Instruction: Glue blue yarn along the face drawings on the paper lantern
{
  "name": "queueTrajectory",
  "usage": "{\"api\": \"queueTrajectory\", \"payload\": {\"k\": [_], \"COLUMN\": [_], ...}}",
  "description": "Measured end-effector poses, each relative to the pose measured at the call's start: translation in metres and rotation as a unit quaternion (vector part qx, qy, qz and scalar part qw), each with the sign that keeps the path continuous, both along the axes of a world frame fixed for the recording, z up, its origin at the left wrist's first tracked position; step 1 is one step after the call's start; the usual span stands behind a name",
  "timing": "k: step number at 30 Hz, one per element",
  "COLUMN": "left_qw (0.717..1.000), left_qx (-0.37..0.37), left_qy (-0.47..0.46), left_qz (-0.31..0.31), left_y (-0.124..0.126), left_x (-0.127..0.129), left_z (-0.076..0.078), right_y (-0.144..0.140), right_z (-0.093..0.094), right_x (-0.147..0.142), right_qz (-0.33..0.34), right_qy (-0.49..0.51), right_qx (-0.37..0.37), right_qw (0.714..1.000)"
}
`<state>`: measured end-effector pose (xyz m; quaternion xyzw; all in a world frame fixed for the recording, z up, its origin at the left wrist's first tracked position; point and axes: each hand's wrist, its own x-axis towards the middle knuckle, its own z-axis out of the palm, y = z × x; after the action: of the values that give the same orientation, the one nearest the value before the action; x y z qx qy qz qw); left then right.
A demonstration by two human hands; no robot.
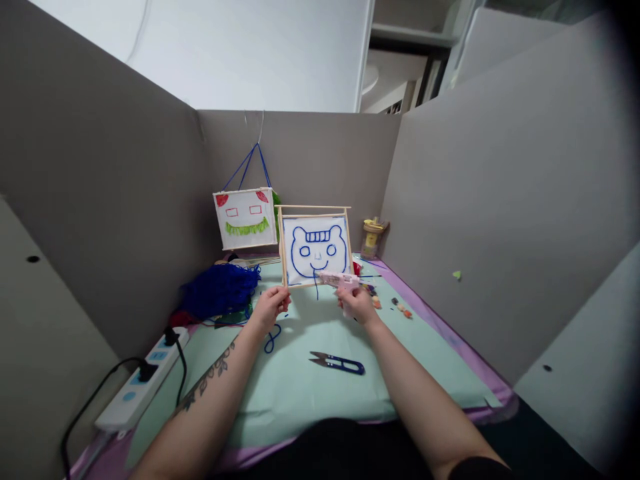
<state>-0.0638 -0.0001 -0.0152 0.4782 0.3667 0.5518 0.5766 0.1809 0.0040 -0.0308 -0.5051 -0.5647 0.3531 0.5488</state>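
My left hand (273, 307) is closed on the lower left corner of a stick-framed panel (315, 233), holding it up off the table. Blue yarn outlines an animal face with round ears on its white sheet. In my right hand (357, 301) is a pink hot glue gun (340, 279), its nozzle pointing left at the panel's lower middle, near the mouth. A loose blue yarn end (317, 288) dangles there below the panel's bottom edge. On the table between my forearms lie dark blue thread snips (337, 363), and a curl of blue yarn (273, 339) rests near my left wrist.
A heap of blue yarn (220, 288) sits at the left, behind a white power strip (143, 377) with black plugs. Another face panel (245, 220) hangs from blue cords at the back. A yellow-lidded cup (371, 238) stands at the back right, near small bits (401, 308). Grey partitions (490, 180) enclose the table.
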Motion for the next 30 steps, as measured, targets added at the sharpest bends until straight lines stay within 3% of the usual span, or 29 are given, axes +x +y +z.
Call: {"api": "queueTrajectory", "payload": {"k": [7,16,30], "left_qw": [1.000,1.000,1.000], "left_qx": [0.004,-0.002,0.000], "left_qy": [0.001,0.007,0.012], "left_qz": [0.003,0.011,0.006], "left_y": [-0.0015,-0.0006,0.0038], "left_x": [0.0004,0.0004,-0.0011], "left_z": [0.0015,0.0014,-0.0033], "right_y": [-0.0065,-0.0023,-0.0002], "right_z": [0.0099,0.0016,0.0062], "right_x": [-0.0060,-0.0030,-0.0085], "right_qz": [-0.016,-0.016,-0.020], "right_qy": [-0.015,0.022,0.007], "right_qx": [0.005,0.035,0.007], "right_qw": [1.000,0.999,1.000]}}
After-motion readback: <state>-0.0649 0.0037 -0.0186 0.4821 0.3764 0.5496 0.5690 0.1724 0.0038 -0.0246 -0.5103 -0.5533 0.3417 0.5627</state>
